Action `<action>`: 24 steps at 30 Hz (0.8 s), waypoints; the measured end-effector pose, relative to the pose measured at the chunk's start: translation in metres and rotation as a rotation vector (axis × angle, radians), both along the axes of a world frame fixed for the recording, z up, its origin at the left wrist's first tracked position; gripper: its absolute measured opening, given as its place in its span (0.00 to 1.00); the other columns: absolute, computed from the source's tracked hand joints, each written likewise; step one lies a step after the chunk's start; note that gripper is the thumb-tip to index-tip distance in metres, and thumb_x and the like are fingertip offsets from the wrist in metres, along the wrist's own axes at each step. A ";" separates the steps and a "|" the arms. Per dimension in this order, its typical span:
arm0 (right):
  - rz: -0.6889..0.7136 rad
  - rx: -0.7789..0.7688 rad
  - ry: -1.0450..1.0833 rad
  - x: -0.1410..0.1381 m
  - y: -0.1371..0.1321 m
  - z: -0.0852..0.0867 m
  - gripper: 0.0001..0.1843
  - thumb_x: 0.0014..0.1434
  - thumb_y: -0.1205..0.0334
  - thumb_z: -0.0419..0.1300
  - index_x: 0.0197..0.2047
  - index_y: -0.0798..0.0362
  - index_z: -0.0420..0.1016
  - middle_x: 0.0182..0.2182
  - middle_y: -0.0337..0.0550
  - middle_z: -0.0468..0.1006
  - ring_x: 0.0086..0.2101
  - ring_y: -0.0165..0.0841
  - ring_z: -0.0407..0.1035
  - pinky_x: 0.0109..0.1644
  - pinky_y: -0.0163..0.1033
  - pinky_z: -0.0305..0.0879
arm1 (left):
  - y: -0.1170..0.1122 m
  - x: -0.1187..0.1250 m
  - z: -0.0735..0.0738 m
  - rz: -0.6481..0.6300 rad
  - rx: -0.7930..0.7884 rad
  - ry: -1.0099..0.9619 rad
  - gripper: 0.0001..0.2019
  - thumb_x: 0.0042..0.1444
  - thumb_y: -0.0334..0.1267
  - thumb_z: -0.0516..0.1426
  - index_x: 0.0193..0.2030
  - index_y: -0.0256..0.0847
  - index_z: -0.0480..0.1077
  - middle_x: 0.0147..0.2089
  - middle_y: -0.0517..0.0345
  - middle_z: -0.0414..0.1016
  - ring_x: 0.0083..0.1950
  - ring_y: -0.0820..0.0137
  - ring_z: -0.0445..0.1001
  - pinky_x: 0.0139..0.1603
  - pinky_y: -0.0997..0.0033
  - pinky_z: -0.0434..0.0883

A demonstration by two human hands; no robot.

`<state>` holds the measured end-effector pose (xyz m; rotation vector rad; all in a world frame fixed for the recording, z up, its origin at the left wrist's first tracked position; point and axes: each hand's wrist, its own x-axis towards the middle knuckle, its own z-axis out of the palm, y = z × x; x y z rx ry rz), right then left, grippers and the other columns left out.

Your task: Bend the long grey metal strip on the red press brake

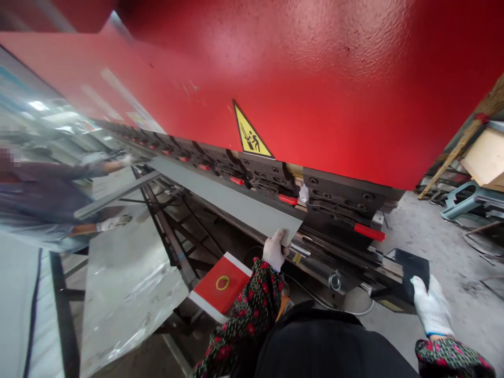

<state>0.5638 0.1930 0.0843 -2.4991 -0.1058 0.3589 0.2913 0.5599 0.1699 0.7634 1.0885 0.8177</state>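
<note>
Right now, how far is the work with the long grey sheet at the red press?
Done: the grey sheet lies along the red press, a co-worker's hand at its far end. In hand: the left hand grips its near corner; the right hand rests on a black plate. Left: no fold shows in the sheet yet.

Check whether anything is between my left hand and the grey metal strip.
Nothing visible: the left hand grips the near corner of the metal strip. The right hand rests apart, on a black plate at the end of the machine.
</note>
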 end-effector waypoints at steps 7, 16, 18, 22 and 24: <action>-0.018 -0.017 0.020 0.001 -0.001 0.000 0.43 0.58 0.28 0.41 0.69 0.43 0.62 0.65 0.55 0.66 0.62 0.58 0.62 0.66 0.56 0.61 | -0.001 0.004 0.010 0.015 -0.001 -0.037 0.13 0.53 0.42 0.63 0.36 0.39 0.64 0.22 0.63 0.63 0.18 0.75 0.61 0.15 0.78 0.51; 0.001 -0.004 0.027 0.004 -0.004 -0.005 0.44 0.58 0.29 0.42 0.69 0.44 0.61 0.67 0.55 0.63 0.63 0.58 0.61 0.68 0.54 0.59 | 0.003 -0.001 0.036 -0.120 0.196 -0.059 0.29 0.41 0.61 0.68 0.35 0.37 0.66 0.21 0.55 0.70 0.15 0.72 0.63 0.15 0.74 0.57; -0.008 -0.012 0.026 0.005 -0.004 -0.005 0.46 0.57 0.26 0.40 0.69 0.44 0.61 0.67 0.55 0.64 0.63 0.58 0.61 0.68 0.54 0.60 | 0.005 0.001 0.042 -0.147 0.252 -0.062 0.30 0.42 0.64 0.68 0.32 0.38 0.65 0.21 0.55 0.71 0.14 0.73 0.62 0.15 0.74 0.57; -0.021 -0.021 0.039 0.003 -0.002 -0.001 0.49 0.57 0.23 0.38 0.70 0.42 0.60 0.67 0.54 0.64 0.63 0.57 0.61 0.67 0.53 0.60 | 0.010 0.007 0.051 -0.162 0.296 -0.003 0.31 0.45 0.66 0.67 0.31 0.39 0.63 0.22 0.56 0.71 0.15 0.73 0.63 0.15 0.74 0.56; -0.017 -0.019 0.038 0.002 -0.001 0.001 0.48 0.57 0.23 0.38 0.70 0.43 0.60 0.67 0.54 0.64 0.63 0.57 0.61 0.67 0.53 0.60 | 0.012 0.008 0.051 -0.167 0.314 0.039 0.30 0.47 0.67 0.66 0.31 0.39 0.64 0.22 0.55 0.71 0.15 0.73 0.64 0.15 0.73 0.57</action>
